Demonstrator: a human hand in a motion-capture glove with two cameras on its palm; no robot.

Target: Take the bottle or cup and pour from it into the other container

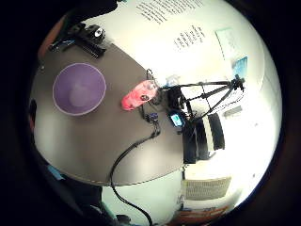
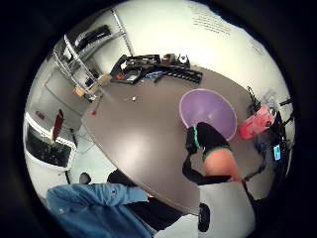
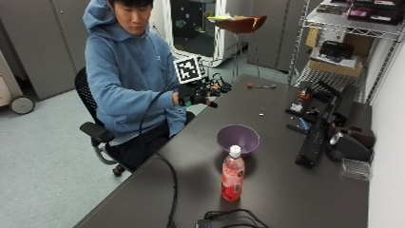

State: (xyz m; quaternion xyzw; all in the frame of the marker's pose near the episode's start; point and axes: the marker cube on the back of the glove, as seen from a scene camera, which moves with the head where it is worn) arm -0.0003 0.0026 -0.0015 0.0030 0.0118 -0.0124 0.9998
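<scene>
One bottle (image 3: pixel 232 175), one bowl (image 3: pixel 238 138), both standing on the dark desk (image 3: pixel 190 156). The bottle, pink liquid and white cap, is upright near the desk's middle, just beside the purple bowl and not touching it. The gloved right hand (image 3: pixel 193 99) hovers above the desk's near edge, well apart from both, holding nothing; whether its fingers are spread or curled, I cannot tell. From the palm, the bowl (image 1: pixel 79 89) and the bottle (image 1: pixel 138 95) show side by side, one of each. A black cable (image 3: pixel 169 190) runs across the desk.
</scene>
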